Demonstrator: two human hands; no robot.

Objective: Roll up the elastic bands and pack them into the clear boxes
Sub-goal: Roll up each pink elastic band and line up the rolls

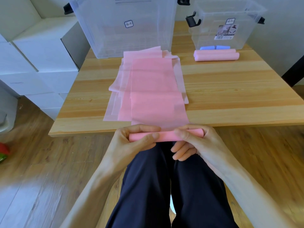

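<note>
Roll in hand: I have the soft pink rolled-up end of the elastic band [162, 136] off the near edge of the pale wooden surface [238, 89], above my lap.
Long axis: it runs side to side, straight across from one hand to the other.
Left hand [131, 142]: fingers curled over the far side, thumb on the near side, clamped on the roll's left part.
Right hand [197, 142]: forefinger and thumb pinch the right part; the lower fingers are loosely curled under, holding nothing I can see.
Loose band: the flat pink sheet [154, 96] leads away from my fingers, up onto the surface, over paler pink layers.
Nearer hand: neither; both sit level on the roll.
Beyond: two finished pink rolls [216, 55] lie far right of my fingers, just before the small clear plastic box [227, 25]; a large clear box [125, 25] stands far ahead.
Hard to tell: the roll's right tip is partly covered, and blue pieces inside the small box are blurred.
</note>
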